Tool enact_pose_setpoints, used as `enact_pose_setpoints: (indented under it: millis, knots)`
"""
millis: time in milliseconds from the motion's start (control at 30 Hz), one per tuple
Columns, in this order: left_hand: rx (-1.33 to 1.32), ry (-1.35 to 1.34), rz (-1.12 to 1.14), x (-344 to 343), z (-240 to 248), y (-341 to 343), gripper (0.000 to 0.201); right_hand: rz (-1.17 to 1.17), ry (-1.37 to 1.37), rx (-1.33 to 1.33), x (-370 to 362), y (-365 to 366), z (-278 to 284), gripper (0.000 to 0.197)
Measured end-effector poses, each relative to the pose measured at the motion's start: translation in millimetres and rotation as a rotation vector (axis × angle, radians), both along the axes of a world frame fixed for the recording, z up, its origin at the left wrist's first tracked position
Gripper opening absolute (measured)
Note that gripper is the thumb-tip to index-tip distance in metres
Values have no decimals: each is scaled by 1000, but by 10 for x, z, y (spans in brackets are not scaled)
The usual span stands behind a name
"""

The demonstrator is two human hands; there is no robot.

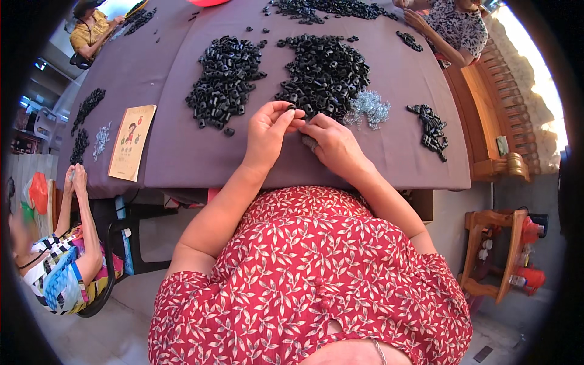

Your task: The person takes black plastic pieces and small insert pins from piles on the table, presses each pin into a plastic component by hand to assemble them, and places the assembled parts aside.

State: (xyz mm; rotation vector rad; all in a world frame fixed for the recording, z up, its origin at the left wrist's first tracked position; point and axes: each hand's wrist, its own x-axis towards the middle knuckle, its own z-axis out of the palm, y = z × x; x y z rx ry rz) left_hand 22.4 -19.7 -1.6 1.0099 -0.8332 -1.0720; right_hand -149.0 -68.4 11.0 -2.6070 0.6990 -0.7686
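My left hand pinches a small black plastic piece between thumb and fingertips, just above the table. Close beside it, my right hand has its thumb and fingers pressed together near the same piece; what they hold is too small to make out. Something greyish shows under the right fingers. Beyond my hands lie two heaps of black plastic parts, a left heap and a larger right heap. A small pile of shiny metal springs touches the right heap's near edge.
A cluster of black parts lies at the right on the purple-grey tablecloth. A tan booklet rests at left. Co-workers sit at the left, far left and far right. A wooden rack stands at right.
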Motion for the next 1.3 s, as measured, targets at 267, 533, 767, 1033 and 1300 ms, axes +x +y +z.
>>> enact_pose_setpoints:
  millis: [267,533,767,1033,1300]
  knots:
    - [39,10,-12,-3,10,10,14,-119,49,28,21,-52,9,25]
    - [8,-52,-182,-20,26,22,17,-35,-479,994,-161,-279,83,13]
    - [16,-92,-230,-5,-12,28,19,71,-551,1041,-153,-241,61,15]
    - [13,-69,-255,-35,41,44,16,65,-557,1030,-143,-224,80,15]
    - [23,-93,-270,-44,57,42,15,62,-537,1034,-152,-248,68,16]
